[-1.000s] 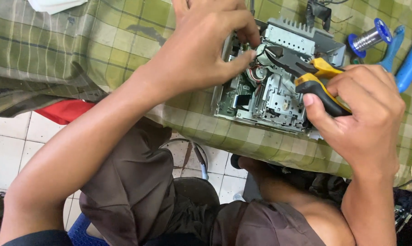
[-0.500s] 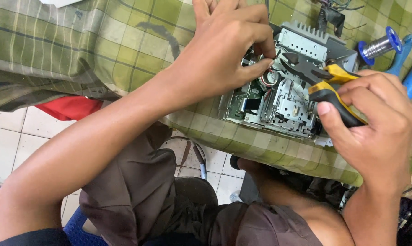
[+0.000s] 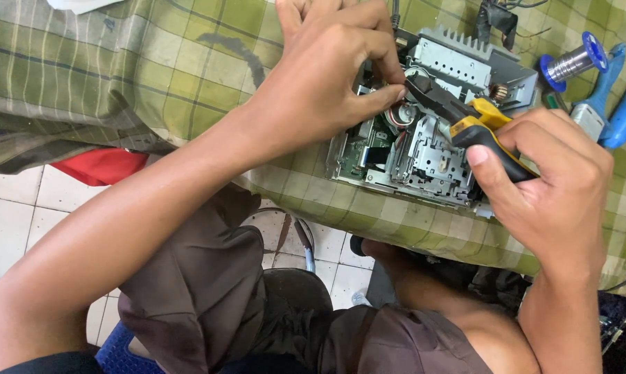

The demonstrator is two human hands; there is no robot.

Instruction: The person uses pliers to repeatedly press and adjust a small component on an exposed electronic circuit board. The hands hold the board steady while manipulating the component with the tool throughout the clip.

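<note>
- The opened grey metal electronics chassis with its exposed circuit boards and drive mechanism (image 3: 424, 142) sat on the green plaid-covered bench (image 3: 153, 69), out toward 1 o'clock in the head view, close to the bench's near edge.
- Left hand (image 3: 327, 83) was curled over the top of the chassis, thumb and forefinger pinched together on something small inside, maybe a wire. Couldn't tell what exactly.
- Right hand (image 3: 555, 201) was wrapped tight round the yellow-and-black-handled pliers (image 3: 465, 118), with the dark nose pointing toward 10 o'clock right at the left fingertips (image 3: 396, 93).
- Handling-wise, I'd guess the chassis was stiff and fairly heavy, with sharp sheet-metal edges. The boards and the thin red and white wires (image 3: 394, 114) looked fragile, so hold it by the outer frame, not the innards.
- At 2 o'clock lay a blue spool of solder wire (image 3: 575, 62) and some blue-handled tools (image 3: 618, 97), partly cut off by the frame edge.
- Hard to see: the pliers' tips were hidden behind the left fingers, so no idea if they'd bitten onto anything. The far side of the chassis was covered too.
</note>
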